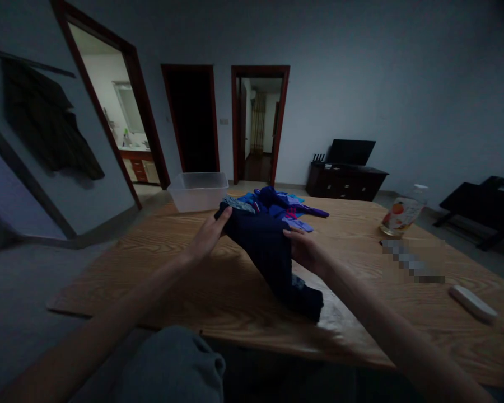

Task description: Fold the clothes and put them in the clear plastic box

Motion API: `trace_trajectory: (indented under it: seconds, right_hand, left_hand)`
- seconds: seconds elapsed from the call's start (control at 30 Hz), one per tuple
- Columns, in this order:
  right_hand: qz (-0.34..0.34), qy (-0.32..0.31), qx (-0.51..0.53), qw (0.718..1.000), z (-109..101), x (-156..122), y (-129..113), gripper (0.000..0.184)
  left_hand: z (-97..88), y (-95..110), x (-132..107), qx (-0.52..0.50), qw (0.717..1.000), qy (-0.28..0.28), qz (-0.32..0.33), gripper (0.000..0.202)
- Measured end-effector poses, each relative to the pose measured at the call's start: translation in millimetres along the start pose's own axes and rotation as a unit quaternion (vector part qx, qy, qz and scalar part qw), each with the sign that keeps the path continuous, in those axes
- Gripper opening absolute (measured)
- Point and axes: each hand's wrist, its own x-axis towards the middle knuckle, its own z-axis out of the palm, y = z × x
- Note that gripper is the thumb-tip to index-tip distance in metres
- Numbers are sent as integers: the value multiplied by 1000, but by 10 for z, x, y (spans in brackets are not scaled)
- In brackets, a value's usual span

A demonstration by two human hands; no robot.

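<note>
A dark navy garment [262, 240] is held up over the wooden table [159, 280]; whether it is trousers or a top I cannot tell. My left hand [212, 229] pinches its upper left edge, thumb on top. On the other side, my right hand [304, 249] grips it near the upper right. The lower part hangs down and bends toward the table's front edge, with a greyish patterned patch near its end. Just behind it lies a heap of blue and purple clothes [277, 201], partly hidden by the garment.
At the table's far left stands a clear plastic bin [199, 193]. To the right are a large plastic bottle [403, 212] with a fruit label, a blurred-out flat item [415, 262] and a white oblong case [472, 303]. My knee [172, 364] is below the front edge.
</note>
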Motion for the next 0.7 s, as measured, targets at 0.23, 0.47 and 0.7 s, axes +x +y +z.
trace_trajectory:
  seconds: [0.23, 0.47, 0.7]
  right_hand:
    - [-125, -77, -106, 983, 69, -59, -494, 57]
    - [-304, -114, -316, 891, 611, 147, -1268, 78]
    - [-342, -59, -396, 850, 721, 248, -1986, 31]
  left_hand:
    - [-332, 579, 375, -133, 990, 8, 34, 69]
    - [-278, 1773, 635, 79, 945, -229, 219, 34]
    - [-495, 1761, 749, 148, 939, -199, 239, 45]
